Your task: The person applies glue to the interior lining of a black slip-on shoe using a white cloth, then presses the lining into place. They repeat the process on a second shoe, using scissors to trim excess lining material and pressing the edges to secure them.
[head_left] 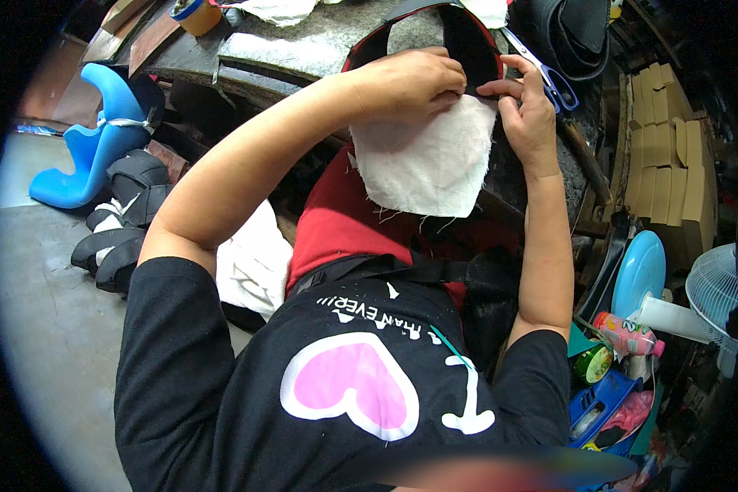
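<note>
a: where's the frayed white cloth patch (425, 164)?
b: draped over the near edge of the grey stone worktop (303, 45), against a black, red-trimmed fabric piece (467, 41).
a: the hands?
b: left hand (406, 82) curled shut, pressing the patch's top edge; right hand (526, 111) pinching that edge, fingertips closed.
a: nearby?
b: blue-handled scissors (553, 82) just right; 1 blue plastic seat (98, 139) far left.

Grey felt-covered bench (303, 41); on it blue-handled scissors (549, 78), tape roll (195, 12), white cloth scraps (275, 10), red-and-black padded piece (467, 37).
</note>
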`<state>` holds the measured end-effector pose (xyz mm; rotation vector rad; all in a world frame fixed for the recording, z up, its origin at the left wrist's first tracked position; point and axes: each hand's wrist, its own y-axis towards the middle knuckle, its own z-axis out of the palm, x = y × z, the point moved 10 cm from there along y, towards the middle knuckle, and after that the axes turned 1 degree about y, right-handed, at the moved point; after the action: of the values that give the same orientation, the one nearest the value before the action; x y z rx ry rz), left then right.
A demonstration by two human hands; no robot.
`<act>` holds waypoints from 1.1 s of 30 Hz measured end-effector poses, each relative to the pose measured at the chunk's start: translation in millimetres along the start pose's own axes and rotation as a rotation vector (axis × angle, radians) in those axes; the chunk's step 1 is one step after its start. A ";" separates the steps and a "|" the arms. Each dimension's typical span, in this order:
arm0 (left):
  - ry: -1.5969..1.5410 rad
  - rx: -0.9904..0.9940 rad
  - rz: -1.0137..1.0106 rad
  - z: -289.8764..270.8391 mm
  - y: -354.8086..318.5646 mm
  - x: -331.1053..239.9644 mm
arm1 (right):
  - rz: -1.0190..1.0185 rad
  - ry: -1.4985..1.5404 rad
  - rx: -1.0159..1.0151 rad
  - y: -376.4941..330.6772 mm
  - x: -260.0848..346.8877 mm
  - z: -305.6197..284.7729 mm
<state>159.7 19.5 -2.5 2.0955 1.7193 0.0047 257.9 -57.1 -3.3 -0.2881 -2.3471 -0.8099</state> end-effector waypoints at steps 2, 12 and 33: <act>-0.148 -0.024 -0.118 -0.1 -1.9 11.8 | -0.006 -0.015 0.019 0.1 0.0 0.0; 0.205 -0.016 0.021 7.5 -4.2 -14.3 | -0.069 0.032 0.045 -8.7 11.4 -0.3; 0.320 0.019 0.065 14.2 11.7 -22.7 | -0.029 -0.736 -0.113 -3.4 -35.8 -91.2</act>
<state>169.2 -8.0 -5.6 2.2603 1.8308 0.3627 329.6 -116.0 28.3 -0.6993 -2.9851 -0.9677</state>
